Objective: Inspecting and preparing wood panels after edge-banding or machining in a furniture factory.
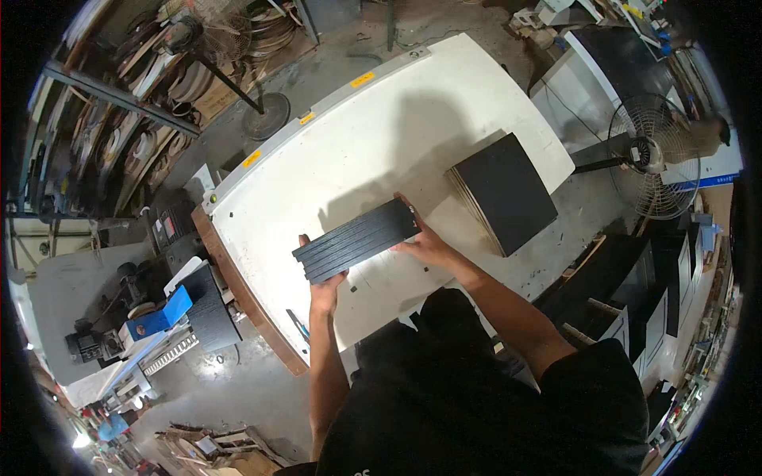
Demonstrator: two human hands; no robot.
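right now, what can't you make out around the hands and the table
In the head view:
- Left hand and right hand: some fingers are hidden by the held black boards.
- Held boards: their underside faces away, hidden by the boards themselves.
- White table: part of the near edge is covered by the black shirt.
- Dark bit on the table: too small to identify.

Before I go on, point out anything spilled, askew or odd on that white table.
Small dark scraps lie loose on the white table: one beside the left hand, one near the right hand. They look odd, like stray debris on a pale surface.
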